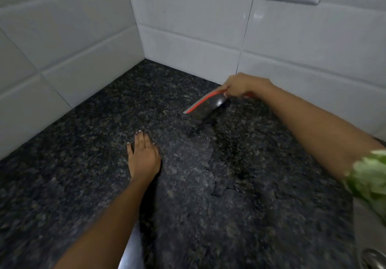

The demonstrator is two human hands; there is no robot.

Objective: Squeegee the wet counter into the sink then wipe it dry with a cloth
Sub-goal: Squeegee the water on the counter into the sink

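Squeegee (pixel 205 103) in right hand (pixel 242 86)

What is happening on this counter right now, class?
A person is squeegeeing a wet dark granite counter. The right hand grips a red squeegee near the back wall, its blade on the stone. The left hand rests flat on the counter. Water still films the middle. No cloth is in use yet.

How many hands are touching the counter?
1. The left hand rests flat on the counter; the right hand is farther back, gripping the squeegee instead.
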